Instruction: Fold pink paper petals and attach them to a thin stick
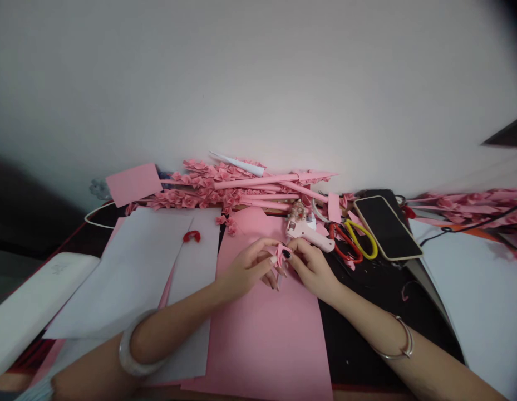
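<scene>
Between my two hands is a small folded piece of pink paper [279, 254], held above a large pink sheet [270, 334]. My left hand [250, 264] pinches it from the left, with thumb and fingers closed on it. From the right, my right hand [310, 264] grips the same piece, its dark-nailed thumb pressed against the paper. The fingers hide part of the fold. Just beyond my right hand lies a pale pink glue gun [310, 234]. Two small pink paper flowers [229, 224] rest on the pink sheet past my left hand.
Pink paper flower stems [225, 184] are heaped along the wall. Scissors with red and yellow handles [360, 239] lie beside a phone [387, 227] at right. White sheets [128, 267] cover the left, with a red curved piece [192, 236] on them. A white box-like object [37, 306] sits far left.
</scene>
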Demonstrator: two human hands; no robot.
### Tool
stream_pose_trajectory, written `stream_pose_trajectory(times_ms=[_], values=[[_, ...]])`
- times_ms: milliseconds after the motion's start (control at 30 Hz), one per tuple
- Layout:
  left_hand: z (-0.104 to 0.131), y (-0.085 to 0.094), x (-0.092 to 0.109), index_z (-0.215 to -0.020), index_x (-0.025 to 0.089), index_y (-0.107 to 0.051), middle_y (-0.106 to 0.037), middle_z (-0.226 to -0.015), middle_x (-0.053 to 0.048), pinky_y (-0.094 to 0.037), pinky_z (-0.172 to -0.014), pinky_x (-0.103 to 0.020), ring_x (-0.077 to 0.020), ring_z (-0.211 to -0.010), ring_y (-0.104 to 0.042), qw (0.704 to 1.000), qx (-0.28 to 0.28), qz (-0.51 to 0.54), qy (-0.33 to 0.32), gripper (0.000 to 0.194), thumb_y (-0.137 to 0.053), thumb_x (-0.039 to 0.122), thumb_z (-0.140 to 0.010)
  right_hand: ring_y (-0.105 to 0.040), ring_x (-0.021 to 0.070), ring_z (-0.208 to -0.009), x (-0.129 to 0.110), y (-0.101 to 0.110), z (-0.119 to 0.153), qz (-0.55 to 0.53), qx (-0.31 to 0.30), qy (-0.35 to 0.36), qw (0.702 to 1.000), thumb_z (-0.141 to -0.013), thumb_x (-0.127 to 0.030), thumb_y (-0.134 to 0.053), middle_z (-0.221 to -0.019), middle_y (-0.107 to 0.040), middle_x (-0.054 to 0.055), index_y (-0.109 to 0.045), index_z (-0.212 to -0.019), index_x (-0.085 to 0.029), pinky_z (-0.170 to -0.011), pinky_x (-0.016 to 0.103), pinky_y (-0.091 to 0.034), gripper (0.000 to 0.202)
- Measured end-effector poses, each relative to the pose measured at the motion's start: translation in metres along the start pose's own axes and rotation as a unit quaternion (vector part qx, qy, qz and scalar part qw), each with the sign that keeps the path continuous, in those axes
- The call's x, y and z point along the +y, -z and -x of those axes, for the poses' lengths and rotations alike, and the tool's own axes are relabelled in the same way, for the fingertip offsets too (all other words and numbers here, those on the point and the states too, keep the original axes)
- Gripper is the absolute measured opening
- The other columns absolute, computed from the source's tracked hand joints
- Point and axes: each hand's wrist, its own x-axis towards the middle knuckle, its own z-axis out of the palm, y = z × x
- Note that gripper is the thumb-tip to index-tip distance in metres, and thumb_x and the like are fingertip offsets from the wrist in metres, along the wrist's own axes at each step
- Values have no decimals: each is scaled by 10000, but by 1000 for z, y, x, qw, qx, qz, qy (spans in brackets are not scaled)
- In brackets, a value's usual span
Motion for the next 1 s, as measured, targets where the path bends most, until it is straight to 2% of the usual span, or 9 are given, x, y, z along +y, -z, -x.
stream_pose_trajectory(times_ms=[200,300,400,667,900,1000], values=[[-2,0,-7,-1081,211,-421,-621,-688,20,-516,-592,-296,-135,-560,-624,998,48,-35,-18,294,-513,164,-805,-420,115,-531,0,0,1,24,-9,13,1000,-911,-241,-421,-619,-474,-19,-483,-783,-188,-515,235,-342,151],[-2,0,-7,-964,211,-411,-611,-668,31,-515,-580,-291,-138,-551,-626,997,67,-47,-17,197,-519,173,-803,-424,116,-532,-1,0,1,36,-25,18,999,-908,-216,-419,-626,-485,-15,-488,-796,-188,-516,236,-340,135],[0,-1,-1,-837,190,-440,-581,-709,25,-510,-604,-285,-128,-577,-627,995,52,-86,-13,52,-479,223,-843,-442,116,-544,-4,0,1,33,-41,30,998,-908,-191,-413,-646,-505,-11,-495,-827,-189,-523,235,-344,114],[4,-2,3,-817,183,-443,-562,-727,14,-493,-599,-261,-110,-577,-591,989,-2,-143,-25,191,-350,311,-923,-434,110,-550,-5,0,-1,19,-59,45,997,-902,-155,-408,-660,-510,-12,-479,-826,-182,-524,223,-333,108],[3,-3,2,-841,188,-430,-554,-657,22,-473,-630,-273,-130,-606,-587,982,2,-187,-25,202,-337,343,-931,-372,101,-512,-4,1,-1,44,-62,53,996,-892,-169,-411,-570,-397,-40,-445,-682,-176,-506,218,-302,212],[4,-3,3,-822,184,-441,-567,-682,11,-472,-650,-275,-130,-635,-587,982,1,-188,-33,211,-351,343,-928,-402,101,-520,-5,2,-1,30,-87,54,994,-904,-184,-402,-572,-436,-30,-479,-683,-167,-522,217,-325,235]])
